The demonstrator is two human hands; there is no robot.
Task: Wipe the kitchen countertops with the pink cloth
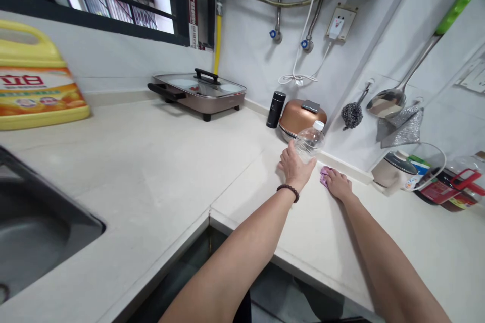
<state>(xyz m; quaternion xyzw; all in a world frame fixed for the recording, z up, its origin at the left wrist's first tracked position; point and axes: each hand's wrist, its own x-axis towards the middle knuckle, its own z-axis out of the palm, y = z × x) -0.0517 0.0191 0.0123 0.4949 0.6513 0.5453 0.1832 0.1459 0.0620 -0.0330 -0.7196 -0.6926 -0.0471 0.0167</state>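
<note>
My left hand (295, 162), with a dark beaded bracelet at the wrist, is closed around the lower part of a clear plastic bottle (309, 140) with a white cap. The bottle leans away from me, in front of a copper-coloured round cooker (299, 115). Whether its base touches the counter is hidden by the hand. My right hand (338, 184) presses a purple cloth (325, 175) onto the white countertop (314, 217), close to the wall edge. Part of the cloth is covered by the fingers.
A black cylinder (276, 109) stands beside the cooker. An electric pan (212, 103) with a glass lid sits in the back corner. At left are a yellow detergent jug (34, 91) and a sink (34, 232). Bottles (450, 186) and a lidded pot (392, 171) stand at right, below a hanging ladle (390, 101).
</note>
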